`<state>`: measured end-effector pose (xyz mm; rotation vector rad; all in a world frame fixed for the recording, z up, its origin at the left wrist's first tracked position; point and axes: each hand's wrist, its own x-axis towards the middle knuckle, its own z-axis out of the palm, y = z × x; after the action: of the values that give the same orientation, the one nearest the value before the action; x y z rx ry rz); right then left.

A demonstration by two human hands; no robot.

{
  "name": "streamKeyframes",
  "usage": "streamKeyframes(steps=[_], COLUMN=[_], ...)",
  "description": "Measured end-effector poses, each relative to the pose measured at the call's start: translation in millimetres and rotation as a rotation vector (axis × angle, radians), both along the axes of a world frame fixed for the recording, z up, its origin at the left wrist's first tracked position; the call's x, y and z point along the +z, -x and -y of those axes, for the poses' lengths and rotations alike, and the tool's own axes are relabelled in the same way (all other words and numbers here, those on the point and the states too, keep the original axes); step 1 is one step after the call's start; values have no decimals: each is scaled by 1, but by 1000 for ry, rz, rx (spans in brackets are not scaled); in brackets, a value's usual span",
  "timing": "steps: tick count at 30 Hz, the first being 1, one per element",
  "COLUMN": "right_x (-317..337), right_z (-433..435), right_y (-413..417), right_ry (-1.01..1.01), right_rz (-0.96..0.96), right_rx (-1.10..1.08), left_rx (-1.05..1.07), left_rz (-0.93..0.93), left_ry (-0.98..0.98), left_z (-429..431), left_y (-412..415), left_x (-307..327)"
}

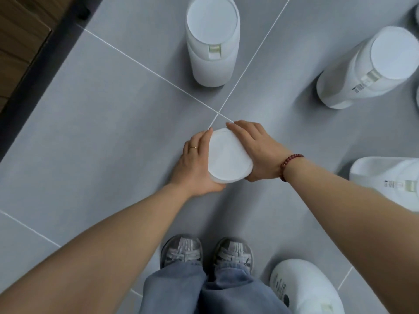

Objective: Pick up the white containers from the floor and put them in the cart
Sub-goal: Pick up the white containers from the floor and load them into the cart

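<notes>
While other tubs stood around on the floor (pixel 102 123), the left hand (pixel 196 164) and right hand (pixel 256 148) gripped a white tub (pixel 229 157) by its sides.

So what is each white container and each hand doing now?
Middle container, upright, held between both hands.
Left hand, grips its left side.
Right hand, grips its right side.
Top container, standing upright, closed.
Upper-right container, standing upright, closed.
Right-edge container, cut off, untouched.
Bottom-right container, on the floor, untouched.
</notes>
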<state>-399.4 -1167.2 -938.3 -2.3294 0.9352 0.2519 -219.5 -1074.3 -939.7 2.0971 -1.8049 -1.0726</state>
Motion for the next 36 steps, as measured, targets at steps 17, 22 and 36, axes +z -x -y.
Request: streamKeyframes(steps=[17, 22, 36], right_x=[256, 418, 781], right_z=[33, 53, 50], right_y=[-29, -52, -98], right_ry=[-111, -33, -5], right_rz=[108, 217, 650], right_rx=[-234, -217, -176], left_rx=[-178, -256, -168], left_rz=[-155, -159, -193], left_ry=[15, 171, 526], left_z=[69, 93, 64], left_y=[-65, -96, -152], left_x=[255, 408, 801])
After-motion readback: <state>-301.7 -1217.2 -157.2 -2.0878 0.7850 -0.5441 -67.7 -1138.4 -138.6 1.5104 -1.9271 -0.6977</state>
